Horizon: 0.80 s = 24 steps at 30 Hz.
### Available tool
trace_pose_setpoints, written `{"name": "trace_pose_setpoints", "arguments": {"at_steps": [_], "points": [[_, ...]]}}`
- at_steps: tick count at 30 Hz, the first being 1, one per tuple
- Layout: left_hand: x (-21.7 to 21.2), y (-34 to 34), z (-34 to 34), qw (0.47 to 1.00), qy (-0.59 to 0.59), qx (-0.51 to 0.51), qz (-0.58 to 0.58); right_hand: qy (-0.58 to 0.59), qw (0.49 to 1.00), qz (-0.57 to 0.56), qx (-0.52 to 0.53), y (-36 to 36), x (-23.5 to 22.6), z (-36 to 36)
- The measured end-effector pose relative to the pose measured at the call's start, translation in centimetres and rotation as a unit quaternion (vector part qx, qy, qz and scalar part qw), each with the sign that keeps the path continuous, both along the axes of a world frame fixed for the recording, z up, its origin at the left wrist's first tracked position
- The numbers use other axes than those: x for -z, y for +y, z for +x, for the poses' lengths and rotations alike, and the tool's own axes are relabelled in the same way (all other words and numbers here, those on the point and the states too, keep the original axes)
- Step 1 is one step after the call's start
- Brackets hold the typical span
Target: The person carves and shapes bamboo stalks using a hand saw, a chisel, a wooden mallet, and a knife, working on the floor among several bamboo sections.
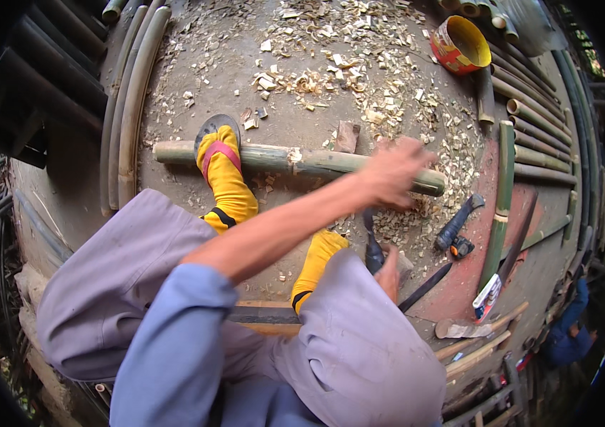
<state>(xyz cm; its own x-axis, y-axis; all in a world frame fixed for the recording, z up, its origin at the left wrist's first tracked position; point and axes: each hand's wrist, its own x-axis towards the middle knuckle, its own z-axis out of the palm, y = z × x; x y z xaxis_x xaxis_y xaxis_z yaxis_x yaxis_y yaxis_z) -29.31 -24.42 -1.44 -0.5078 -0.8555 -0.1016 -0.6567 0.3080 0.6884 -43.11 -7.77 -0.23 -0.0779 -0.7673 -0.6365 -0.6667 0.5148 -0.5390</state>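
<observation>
A green bamboo pole point(295, 161) lies across the ground in front of me. My left foot point(223, 171), in a yellow sock and a sandal, presses on its left part. My left hand point(395, 171) is blurred with motion, reaching across over the pole's right end with its fingers apart and nothing seen in it. My right hand point(388, 274) shows only partly beyond my right knee. It is closed around a dark-handled blade point(423, 286) that points right along the ground. My right foot point(318, 260), also in a yellow sock, rests beside it.
Wood chips point(345, 64) litter the ground beyond the pole. A red and yellow tin point(459, 44) stands at the far right. A dark-handled tool point(459, 224) and more bamboo poles point(505, 199) lie to the right, split bamboo strips point(132, 107) to the left. A person in blue point(566, 334) crouches at the lower right.
</observation>
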Motion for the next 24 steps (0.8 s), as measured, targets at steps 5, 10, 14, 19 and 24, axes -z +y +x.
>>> {"name": "trace_pose_setpoints", "arguments": {"at_steps": [5,10,14,19,24], "points": [[3.6,6.2,13.8,0.927,-0.316,-0.173,0.102,0.027,0.987,-0.149,0.048,3.7,-0.5,-3.8],[7.1,6.8,14.0,0.981,-0.109,-0.158,-0.022,-0.023,0.977,-0.188,0.095,2.7,-2.1,-2.2],[7.7,6.7,11.5,0.983,-0.014,-0.177,-0.055,-0.048,0.979,-0.195,0.019,0.8,-2.5,-1.2],[5.3,8.4,10.4,0.968,-0.017,-0.195,-0.155,-0.06,0.975,-0.209,-0.034,-1.1,-1.9,-0.1],[4.5,12.3,8.3,0.954,0.065,-0.209,-0.207,-0.055,0.976,-0.206,-0.05,-1.5,-1.1,0.3]]}}
